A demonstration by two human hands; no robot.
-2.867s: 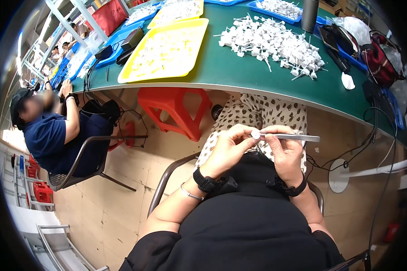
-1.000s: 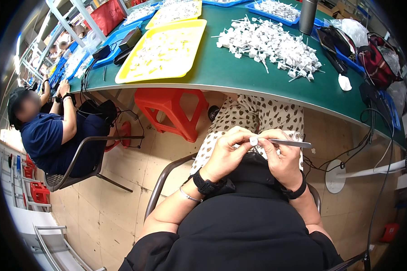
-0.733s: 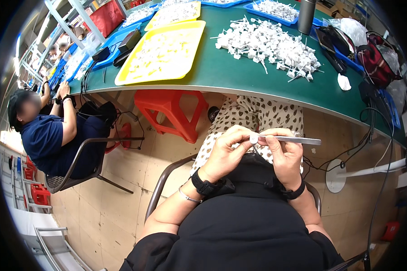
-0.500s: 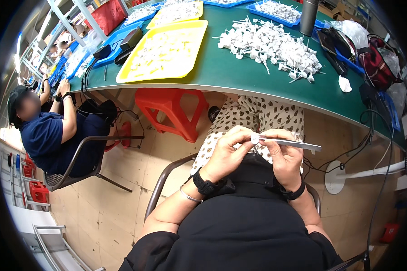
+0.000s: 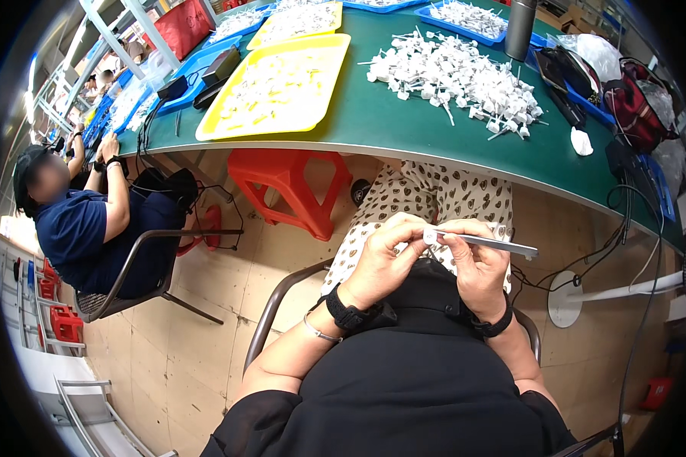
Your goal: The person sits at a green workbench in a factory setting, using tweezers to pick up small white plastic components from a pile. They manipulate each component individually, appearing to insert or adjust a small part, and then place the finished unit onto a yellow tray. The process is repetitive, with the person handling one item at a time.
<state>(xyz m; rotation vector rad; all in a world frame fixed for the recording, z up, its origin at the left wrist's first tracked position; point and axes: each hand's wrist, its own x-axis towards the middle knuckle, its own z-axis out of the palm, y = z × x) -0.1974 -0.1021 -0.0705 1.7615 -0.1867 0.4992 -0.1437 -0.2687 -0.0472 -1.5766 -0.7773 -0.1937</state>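
Observation:
Over my lap, my left hand [image 5: 395,250] pinches a small round white plastic piece [image 5: 430,237] between thumb and fingertips. Close beside it, my right hand [image 5: 480,266] is closed around slim grey metal tweezers [image 5: 499,244], whose broad end sticks out to the right. The tips point at the white piece, but my fingers hide whether they touch it. Both hands are in front of the table edge, below a loose heap of white plastic pieces with thin stems [image 5: 465,80].
On the green table [image 5: 373,122] lies a yellow tray [image 5: 335,76] of small pieces. A dark cylinder [image 5: 520,30] stands behind the heap, bags [image 5: 640,99] to the right. Underneath is a red stool [image 5: 282,171]. Another person [image 5: 91,228] sits at left. Cables [image 5: 625,221] hang at right.
The tweezers have tilted slightly, and the white piece has turned a little in my left fingers. Both hands stay in nearly the same place.

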